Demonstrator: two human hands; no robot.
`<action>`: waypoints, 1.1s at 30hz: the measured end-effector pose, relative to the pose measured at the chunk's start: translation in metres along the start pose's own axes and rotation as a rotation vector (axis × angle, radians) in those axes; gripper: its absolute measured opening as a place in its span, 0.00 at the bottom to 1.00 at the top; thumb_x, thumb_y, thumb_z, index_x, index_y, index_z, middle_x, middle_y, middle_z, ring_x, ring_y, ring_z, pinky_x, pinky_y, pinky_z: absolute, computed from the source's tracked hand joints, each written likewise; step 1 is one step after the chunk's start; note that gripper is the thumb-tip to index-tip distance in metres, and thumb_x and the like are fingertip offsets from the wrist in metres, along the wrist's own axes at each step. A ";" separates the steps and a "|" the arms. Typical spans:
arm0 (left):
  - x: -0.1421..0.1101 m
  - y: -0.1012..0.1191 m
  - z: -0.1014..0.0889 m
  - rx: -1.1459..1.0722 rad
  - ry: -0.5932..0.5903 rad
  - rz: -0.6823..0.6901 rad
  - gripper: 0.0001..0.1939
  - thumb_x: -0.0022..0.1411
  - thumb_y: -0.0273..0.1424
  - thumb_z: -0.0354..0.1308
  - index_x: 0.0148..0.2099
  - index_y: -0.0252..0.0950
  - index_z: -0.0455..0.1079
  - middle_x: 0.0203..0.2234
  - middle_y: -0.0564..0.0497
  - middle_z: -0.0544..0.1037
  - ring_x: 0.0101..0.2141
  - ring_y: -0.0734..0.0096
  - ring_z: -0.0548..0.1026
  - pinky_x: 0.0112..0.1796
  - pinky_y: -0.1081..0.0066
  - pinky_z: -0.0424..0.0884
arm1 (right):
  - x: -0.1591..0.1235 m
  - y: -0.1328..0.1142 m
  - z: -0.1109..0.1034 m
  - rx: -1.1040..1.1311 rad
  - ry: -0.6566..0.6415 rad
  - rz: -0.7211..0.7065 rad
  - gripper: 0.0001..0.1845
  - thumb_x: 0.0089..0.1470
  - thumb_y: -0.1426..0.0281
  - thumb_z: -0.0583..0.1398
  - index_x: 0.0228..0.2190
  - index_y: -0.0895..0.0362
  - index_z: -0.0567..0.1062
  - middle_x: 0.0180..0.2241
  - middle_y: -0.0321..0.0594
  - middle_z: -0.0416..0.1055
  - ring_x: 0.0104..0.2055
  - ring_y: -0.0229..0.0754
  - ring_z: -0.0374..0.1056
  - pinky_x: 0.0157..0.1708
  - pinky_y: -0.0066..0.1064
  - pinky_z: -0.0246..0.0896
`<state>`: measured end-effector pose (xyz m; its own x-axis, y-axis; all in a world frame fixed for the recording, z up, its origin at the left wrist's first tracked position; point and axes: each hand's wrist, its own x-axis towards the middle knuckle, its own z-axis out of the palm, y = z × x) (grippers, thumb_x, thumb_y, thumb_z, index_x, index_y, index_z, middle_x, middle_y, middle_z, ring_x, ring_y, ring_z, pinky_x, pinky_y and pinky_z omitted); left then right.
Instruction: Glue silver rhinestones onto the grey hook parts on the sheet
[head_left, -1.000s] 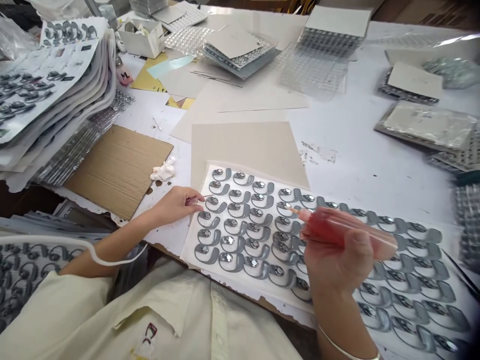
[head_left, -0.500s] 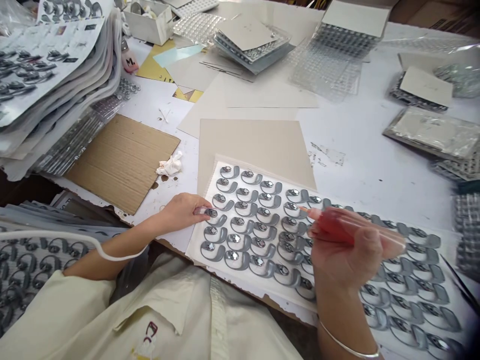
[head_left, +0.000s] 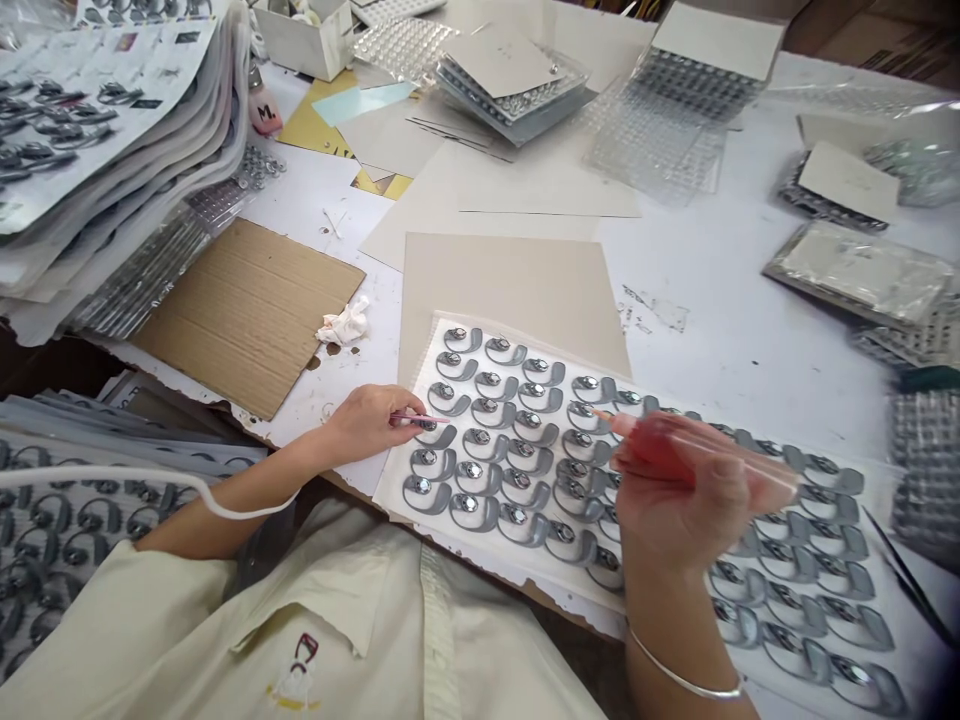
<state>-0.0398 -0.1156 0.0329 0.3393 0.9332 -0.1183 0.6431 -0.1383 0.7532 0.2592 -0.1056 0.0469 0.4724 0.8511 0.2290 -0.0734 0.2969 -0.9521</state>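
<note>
My right hand is wrapped round a squeeze bottle of red liquid. Its thin nozzle points left and is close to one of the grey curved pieces, each set with a clear stone. Rows of these pieces lie on a white sheet in front of me, some hidden behind my right hand and forearm. At the sheet's left edge, my left hand pinches a thin pink stick, whose tip lies over a piece in the leftmost column.
A cardboard square and a crumpled white tissue are on the left. Stacked sheets of pieces rise beyond them, near a small bottle. Packs of stones stand at the back. Black tweezers lie on the right.
The view has shifted, so the table's things appear farther right and slightly higher than a second ago. The pink stick in my left hand now shows more clearly. My right hand keeps its grip.
</note>
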 end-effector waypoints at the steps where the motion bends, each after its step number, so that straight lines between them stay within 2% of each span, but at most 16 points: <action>1: 0.000 0.000 0.000 -0.009 0.010 0.012 0.06 0.58 0.31 0.60 0.39 0.36 0.74 0.25 0.54 0.73 0.25 0.76 0.69 0.28 0.77 0.62 | -0.001 -0.002 0.001 0.017 -0.043 -0.031 0.15 0.43 0.59 0.64 0.20 0.60 0.77 0.25 0.40 0.74 0.16 0.41 0.68 0.07 0.32 0.58; 3: 0.000 0.000 0.000 -0.029 0.037 0.036 0.06 0.57 0.31 0.60 0.37 0.35 0.73 0.28 0.53 0.73 0.27 0.75 0.70 0.29 0.76 0.64 | -0.004 -0.007 0.004 0.030 -0.107 -0.063 0.12 0.46 0.63 0.63 0.23 0.60 0.78 0.26 0.39 0.74 0.18 0.40 0.69 0.08 0.30 0.59; 6: 0.000 -0.002 0.003 -0.070 0.074 0.043 0.06 0.56 0.31 0.60 0.36 0.35 0.72 0.32 0.51 0.76 0.31 0.73 0.72 0.32 0.75 0.66 | -0.012 -0.022 0.007 -0.020 -0.203 -0.024 0.09 0.48 0.65 0.63 0.25 0.60 0.78 0.29 0.41 0.74 0.22 0.41 0.71 0.11 0.29 0.62; 11: 0.000 -0.008 0.007 -0.146 0.064 -0.016 0.09 0.57 0.33 0.59 0.40 0.37 0.73 0.29 0.53 0.79 0.31 0.71 0.76 0.33 0.76 0.69 | -0.045 -0.034 0.016 -0.099 -0.390 0.020 0.11 0.50 0.65 0.63 0.35 0.58 0.79 0.33 0.44 0.73 0.25 0.43 0.73 0.12 0.32 0.66; 14: 0.000 -0.009 0.006 -0.176 0.040 -0.030 0.09 0.58 0.34 0.59 0.41 0.38 0.73 0.30 0.53 0.80 0.32 0.70 0.77 0.32 0.76 0.70 | -0.073 -0.023 0.027 -0.130 -0.381 0.020 0.12 0.50 0.65 0.63 0.38 0.54 0.78 0.34 0.42 0.72 0.27 0.42 0.72 0.12 0.31 0.65; 18: 0.001 -0.007 0.003 -0.226 -0.002 -0.050 0.09 0.58 0.34 0.59 0.41 0.38 0.74 0.31 0.53 0.80 0.33 0.70 0.77 0.32 0.76 0.70 | -0.102 -0.002 0.043 -0.285 -0.344 0.014 0.17 0.49 0.60 0.63 0.40 0.56 0.75 0.37 0.45 0.72 0.36 0.47 0.72 0.26 0.39 0.71; 20: 0.001 -0.007 0.002 -0.276 -0.029 -0.065 0.09 0.59 0.34 0.59 0.41 0.38 0.74 0.32 0.53 0.80 0.35 0.69 0.78 0.34 0.76 0.71 | -0.109 0.006 0.048 -0.341 -0.334 -0.012 0.18 0.50 0.59 0.62 0.39 0.57 0.75 0.37 0.46 0.72 0.39 0.48 0.70 0.33 0.43 0.71; 24: 0.002 -0.008 0.001 -0.317 -0.047 -0.089 0.10 0.59 0.35 0.59 0.42 0.38 0.74 0.34 0.51 0.80 0.38 0.67 0.78 0.38 0.73 0.73 | -0.114 0.012 0.051 -0.348 -0.316 -0.047 0.17 0.51 0.60 0.62 0.39 0.57 0.74 0.37 0.45 0.71 0.39 0.48 0.69 0.39 0.46 0.68; 30: 0.002 -0.008 0.002 -0.299 -0.042 -0.084 0.10 0.59 0.34 0.59 0.42 0.38 0.74 0.34 0.51 0.80 0.38 0.67 0.78 0.39 0.73 0.73 | -0.112 0.012 0.053 -0.332 -0.327 -0.103 0.14 0.50 0.65 0.63 0.40 0.56 0.75 0.37 0.43 0.72 0.40 0.46 0.68 0.40 0.43 0.65; 33: 0.002 -0.008 0.003 -0.276 -0.038 -0.073 0.10 0.59 0.34 0.59 0.42 0.37 0.74 0.34 0.51 0.80 0.37 0.67 0.77 0.38 0.73 0.72 | -0.113 0.014 0.053 -0.310 -0.277 -0.080 0.15 0.50 0.62 0.62 0.39 0.55 0.75 0.37 0.43 0.71 0.40 0.47 0.68 0.40 0.44 0.66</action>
<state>-0.0426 -0.1140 0.0250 0.3278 0.9235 -0.1994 0.4576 0.0295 0.8887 0.1583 -0.1745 0.0187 0.2090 0.9274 0.3103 0.2414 0.2586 -0.9353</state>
